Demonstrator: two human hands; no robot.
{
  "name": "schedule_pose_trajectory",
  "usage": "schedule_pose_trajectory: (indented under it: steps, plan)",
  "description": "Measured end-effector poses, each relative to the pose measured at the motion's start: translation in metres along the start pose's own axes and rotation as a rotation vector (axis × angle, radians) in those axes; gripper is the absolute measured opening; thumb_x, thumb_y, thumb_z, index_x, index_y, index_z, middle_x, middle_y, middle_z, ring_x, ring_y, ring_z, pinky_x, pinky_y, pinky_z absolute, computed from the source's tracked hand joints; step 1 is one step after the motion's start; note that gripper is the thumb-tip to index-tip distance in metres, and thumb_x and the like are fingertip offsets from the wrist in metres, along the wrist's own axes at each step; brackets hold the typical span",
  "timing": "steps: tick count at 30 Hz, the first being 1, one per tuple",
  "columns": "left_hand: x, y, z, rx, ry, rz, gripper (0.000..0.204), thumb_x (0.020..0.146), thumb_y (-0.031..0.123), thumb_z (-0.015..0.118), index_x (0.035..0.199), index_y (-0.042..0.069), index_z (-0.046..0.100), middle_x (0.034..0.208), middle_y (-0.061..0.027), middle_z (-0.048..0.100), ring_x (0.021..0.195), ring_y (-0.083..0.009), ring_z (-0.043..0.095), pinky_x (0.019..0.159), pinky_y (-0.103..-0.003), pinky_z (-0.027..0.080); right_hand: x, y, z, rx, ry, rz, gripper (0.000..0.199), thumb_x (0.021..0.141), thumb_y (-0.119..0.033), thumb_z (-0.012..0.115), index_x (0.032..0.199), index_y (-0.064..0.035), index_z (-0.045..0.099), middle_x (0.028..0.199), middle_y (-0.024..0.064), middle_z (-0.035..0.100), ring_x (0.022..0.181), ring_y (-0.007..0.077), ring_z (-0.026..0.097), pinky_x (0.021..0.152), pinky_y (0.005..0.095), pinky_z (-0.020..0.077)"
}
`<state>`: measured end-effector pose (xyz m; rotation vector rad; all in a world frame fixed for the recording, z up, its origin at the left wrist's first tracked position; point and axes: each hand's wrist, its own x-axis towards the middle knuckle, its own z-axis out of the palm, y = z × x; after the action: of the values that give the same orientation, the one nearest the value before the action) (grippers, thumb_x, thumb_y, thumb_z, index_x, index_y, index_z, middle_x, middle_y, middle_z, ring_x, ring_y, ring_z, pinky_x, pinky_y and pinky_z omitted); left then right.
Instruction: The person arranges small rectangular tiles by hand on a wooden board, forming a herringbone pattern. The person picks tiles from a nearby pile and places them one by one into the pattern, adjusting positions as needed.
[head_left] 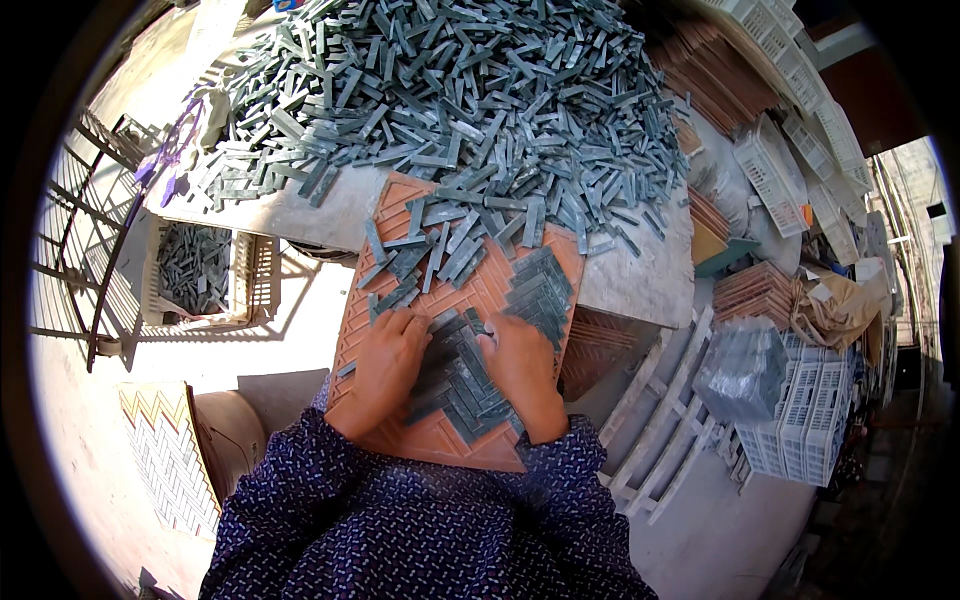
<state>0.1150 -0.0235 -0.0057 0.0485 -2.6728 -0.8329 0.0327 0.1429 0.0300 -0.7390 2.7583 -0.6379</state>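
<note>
A terracotta-coloured mould board (350, 330) with herringbone grooves leans from the table's front edge down to my lap. Narrow dark green stone strips (465, 385) fill a zigzag band in its middle, and another laid patch (540, 290) lies at its right. My left hand (393, 355) is closed over the left side of the band, fingertips bent down at the strips. My right hand (524, 362) has curled fingers, its thumb toward the band's upper part. Whatever either hand pinches is hidden. Loose strips (460, 245) are scattered across the board's upper end.
A large heap of strips (450, 90) covers the pale table (640, 275). At left stand a crate (240, 275) of strips, a metal rack (95, 215) and a finished herringbone panel (172, 450). White crates (800, 410), wrapped stacks (742, 365) and a slatted pallet (655, 420) crowd the right.
</note>
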Motion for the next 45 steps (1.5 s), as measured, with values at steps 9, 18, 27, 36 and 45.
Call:
schedule_pose_trajectory:
  steps: [9,18,27,36,45]
  plan:
    - [0.004,-0.004,-0.003,-0.077,-0.086,0.03,0.021,0.079,0.005,0.061,0.099,0.001,0.059,0.091,-0.0124,0.057,0.087,-0.0319,0.058,0.076,-0.039,0.048,0.027,0.024,0.005,0.312,-0.005,-0.277,0.025,0.079,-0.003,0.063,0.104,-0.003,0.065,0.096,0.0191,0.064,0.086,0.0375,0.061,0.074,0.0412,0.0484]
    - [0.012,-0.002,-0.013,-0.133,-0.126,-0.047,0.018,0.082,0.002,0.055,0.099,0.001,0.062,0.088,-0.0141,0.058,0.081,-0.0329,0.061,0.068,-0.039,0.051,0.022,0.024,0.009,0.299,0.064,-0.26,0.026,0.078,-0.002,0.066,0.104,-0.0028,0.065,0.095,0.0168,0.065,0.085,0.0347,0.061,0.074,0.0377,0.0487]
    - [0.019,-0.005,0.013,-0.13,-0.025,-0.004,0.017,0.077,0.0,0.055,0.092,0.003,0.062,0.086,-0.0119,0.058,0.077,-0.0307,0.062,0.066,-0.038,0.051,0.029,0.015,0.006,0.334,0.243,-0.25,0.018,0.081,-0.006,0.064,0.098,-0.0022,0.062,0.09,0.0166,0.064,0.081,0.0366,0.062,0.068,0.0409,0.0501]
    - [0.029,-0.001,0.012,-0.131,0.064,-0.066,0.01,0.08,0.003,0.057,0.089,0.002,0.06,0.082,-0.013,0.056,0.072,-0.0323,0.06,0.062,-0.041,0.049,0.073,-0.006,0.026,0.229,0.276,0.051,0.054,0.07,-0.03,0.079,0.106,-0.0038,0.049,0.084,0.0163,0.063,0.077,0.0364,0.063,0.064,0.0442,0.0497]
    - [0.057,-0.006,0.023,-0.164,0.082,-0.004,0.01,0.079,0.008,0.06,0.087,0.001,0.059,0.082,-0.0132,0.056,0.077,-0.0328,0.059,0.063,-0.042,0.048,0.073,0.004,0.027,0.389,0.286,0.117,0.031,0.077,-0.011,0.068,0.103,-0.0016,0.053,0.077,0.0173,0.067,0.072,0.035,0.066,0.065,0.042,0.0511]
